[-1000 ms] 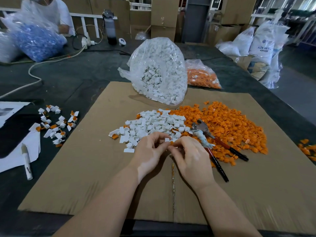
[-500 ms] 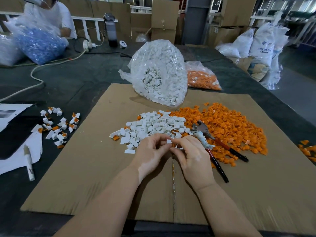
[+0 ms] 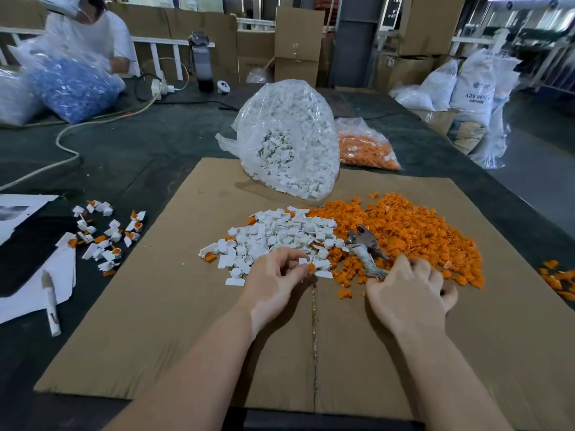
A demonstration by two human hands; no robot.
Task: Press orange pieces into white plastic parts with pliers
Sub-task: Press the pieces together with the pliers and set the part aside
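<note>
White part point(image 3: 303, 261) with orange piece point(image 3: 312, 268) pinched in left fingers point(image 3: 292, 273); right fingers point(image 3: 418, 269) curled over pliers point(image 3: 365, 244).

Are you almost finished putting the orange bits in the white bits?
Not nearly. A small batch of finished parts lies off the cardboard. The left hand pinches one white part with an orange piece; the right hand covers the pliers handles. Big loose piles and full bags remain.

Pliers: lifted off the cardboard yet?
No, the pliers lie on the orange pieces, with the right hand closing over their handles.
</note>
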